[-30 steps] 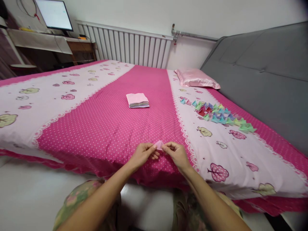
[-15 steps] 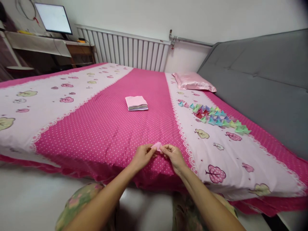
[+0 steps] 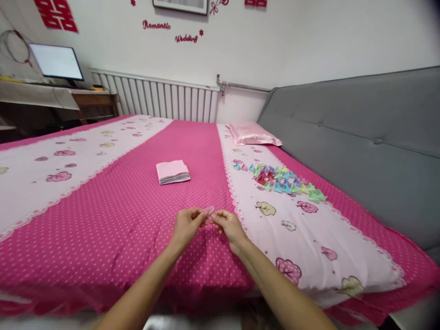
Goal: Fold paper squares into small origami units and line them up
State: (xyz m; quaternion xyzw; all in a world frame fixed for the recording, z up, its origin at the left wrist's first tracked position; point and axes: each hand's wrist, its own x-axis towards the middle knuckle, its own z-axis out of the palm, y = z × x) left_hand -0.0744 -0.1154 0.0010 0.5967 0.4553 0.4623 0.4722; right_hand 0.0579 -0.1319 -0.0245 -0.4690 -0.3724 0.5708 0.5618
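Observation:
Between both hands, just above the near part of the bed, is a small folded piece of pink paper (image 3: 208, 211). My left hand (image 3: 189, 223) pinches its left side between thumb and fingers. From the right, my right hand (image 3: 229, 225) pinches the other side, its fingers curled beneath. Part of the paper is covered by the fingertips. Farther back on the bed lies a stack of square paper sheets (image 3: 173, 172), pink on top. To the right, several small folded paper boats (image 3: 278, 181) in green, blue, red, yellow and purple are grouped together.
The bed (image 3: 137, 220) has a pink dotted and white printed cover. A pink satin pillow (image 3: 253, 134) lies at the back right beside a grey padded headboard (image 3: 360, 123). A radiator (image 3: 161, 96) runs along the wall; a monitor (image 3: 57, 62) stands on a desk at left.
The camera view has tilted up and turned right, showing more wall. Both hands still pinch the pink paper, which now looks narrower and more edge-on.

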